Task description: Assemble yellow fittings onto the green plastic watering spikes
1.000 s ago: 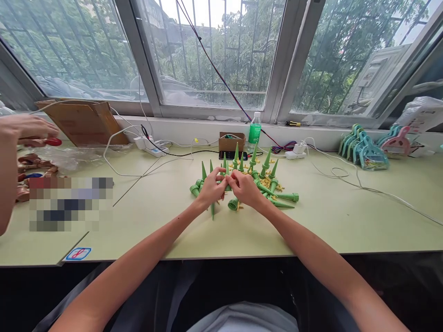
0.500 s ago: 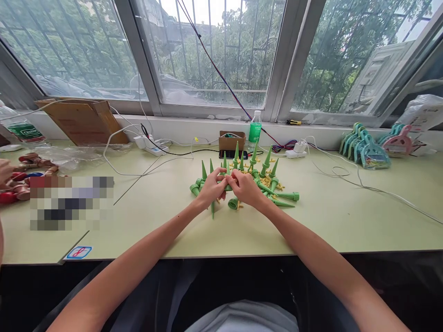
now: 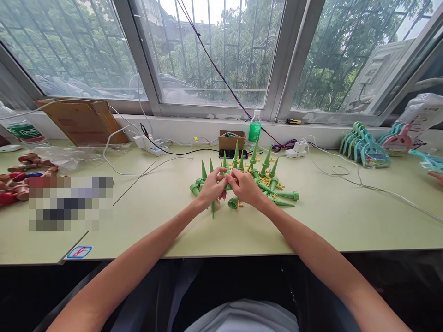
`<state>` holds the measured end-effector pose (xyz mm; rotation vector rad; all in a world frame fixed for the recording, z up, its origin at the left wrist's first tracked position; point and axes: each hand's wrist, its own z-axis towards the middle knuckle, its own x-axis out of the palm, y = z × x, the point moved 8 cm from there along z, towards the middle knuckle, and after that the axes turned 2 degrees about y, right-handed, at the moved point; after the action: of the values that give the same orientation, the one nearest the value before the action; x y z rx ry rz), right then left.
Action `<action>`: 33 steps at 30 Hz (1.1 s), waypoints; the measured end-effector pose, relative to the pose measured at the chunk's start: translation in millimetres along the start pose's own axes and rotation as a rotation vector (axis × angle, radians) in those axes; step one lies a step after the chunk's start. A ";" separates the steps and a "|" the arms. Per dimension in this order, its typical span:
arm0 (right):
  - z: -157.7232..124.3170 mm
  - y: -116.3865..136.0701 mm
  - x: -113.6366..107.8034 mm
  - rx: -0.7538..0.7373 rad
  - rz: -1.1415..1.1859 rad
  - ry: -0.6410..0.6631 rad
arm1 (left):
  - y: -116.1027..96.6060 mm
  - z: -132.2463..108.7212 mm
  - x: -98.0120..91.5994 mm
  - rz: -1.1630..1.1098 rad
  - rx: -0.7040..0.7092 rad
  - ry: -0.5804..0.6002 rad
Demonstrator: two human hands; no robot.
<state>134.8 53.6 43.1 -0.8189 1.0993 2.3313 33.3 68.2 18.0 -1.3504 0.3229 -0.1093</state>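
Note:
My left hand [image 3: 212,188] and my right hand [image 3: 245,188] meet over the middle of a pile, fingertips pinched close together. Between them shows part of a green plastic watering spike [image 3: 228,187], gripped by both; my fingers cover most of it. Around them stand several upright green cone-shaped spikes [image 3: 266,161], while others lie on their sides, such as the spike [image 3: 288,196] to the right. A capped piece with its open ring end [image 3: 233,203] faces me just below my hands. Small yellow valve pieces [image 3: 266,181] are scattered among the spikes.
Behind the pile are a phone [image 3: 228,154], a small cardboard box [image 3: 231,139] and a green-labelled bottle [image 3: 255,127]. White cables [image 3: 377,188] cross the table [image 3: 346,226]. Blue dustpan-like items [image 3: 372,154] stand right; another person's hand [image 3: 436,177] is at the right edge. Wooden pieces [image 3: 34,159] lie left.
Both my hands keep nearly the same place and pinch. Another person's hand and a light blue item have come in at the right edge; the hand at the left edge has left view.

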 end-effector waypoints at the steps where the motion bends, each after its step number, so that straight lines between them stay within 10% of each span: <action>1: 0.1 -0.2 -0.1 -0.001 0.001 -0.003 | -0.1 -0.1 -0.1 -0.002 0.000 -0.002; 33: 0.3 -1.7 -0.2 -0.015 0.064 -0.021 | -0.8 0.7 -2.3 -0.054 -0.002 -0.027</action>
<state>135.8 54.9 42.4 -0.7736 1.1162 2.3978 31.4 69.3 19.3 -1.3622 0.2637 -0.1356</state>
